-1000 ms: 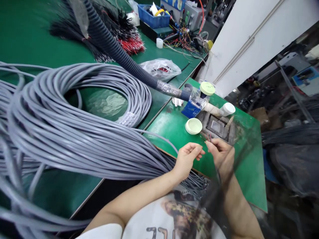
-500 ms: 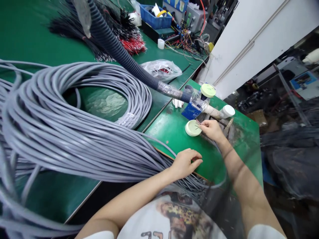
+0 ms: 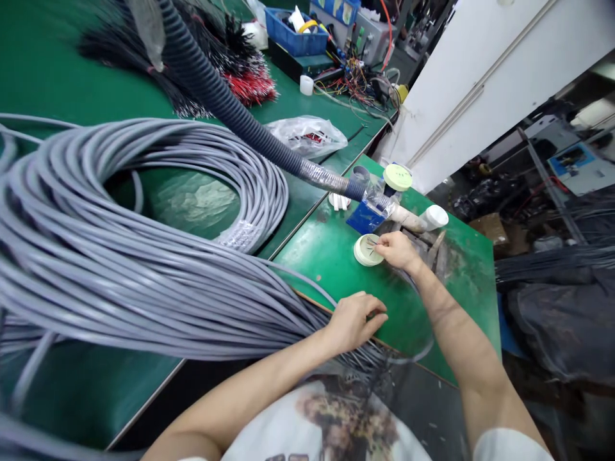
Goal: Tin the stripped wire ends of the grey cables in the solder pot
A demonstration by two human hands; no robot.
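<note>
Across a green surface, the right hand has brought thin wire ends, pinched between its fingers, into a round cream container, while the left hand, loosely open and apparently empty, hovers beside coiled grey cable.

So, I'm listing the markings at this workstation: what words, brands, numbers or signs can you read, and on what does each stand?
None can be read with certainty.
Pale green disc: faint dark marks, too small.
Clear plastic bag: red and dark patches, perhaps print, unclear.
White shirt: dark shapes like lettering, cut off by the picture's lower edge.
</note>
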